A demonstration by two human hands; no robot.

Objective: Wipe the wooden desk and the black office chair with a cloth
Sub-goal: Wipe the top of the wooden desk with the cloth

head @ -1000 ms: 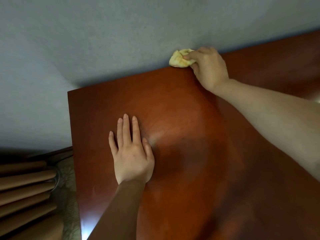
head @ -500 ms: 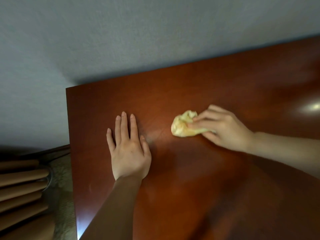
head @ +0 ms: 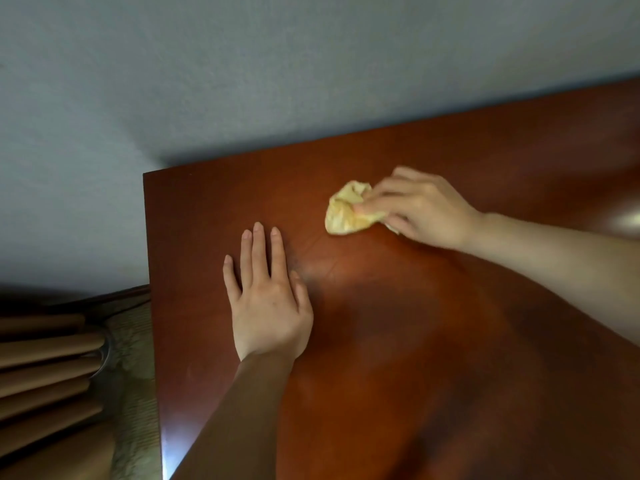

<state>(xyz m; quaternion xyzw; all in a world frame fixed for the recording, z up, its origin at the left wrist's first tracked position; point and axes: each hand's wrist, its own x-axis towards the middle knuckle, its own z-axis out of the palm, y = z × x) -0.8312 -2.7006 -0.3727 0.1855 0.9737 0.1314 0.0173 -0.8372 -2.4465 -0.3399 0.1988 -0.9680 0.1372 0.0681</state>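
There is one view, from a camera worn on the person's head. It looks forward and steeply down, close above the wooden desk [head: 415, 341], whose top fills the lower right of the frame. The left hand [head: 268, 306] enters from the bottom edge, and the right hand [head: 422, 209], holding the cloth [head: 343, 216], from the right edge. The grey wall [head: 242, 81] takes the upper part and brown curtain folds [head: 45, 368] the lower left corner.

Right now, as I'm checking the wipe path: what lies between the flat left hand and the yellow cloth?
Nothing: the head view shows only bare wooden desk between the left hand and the cloth.
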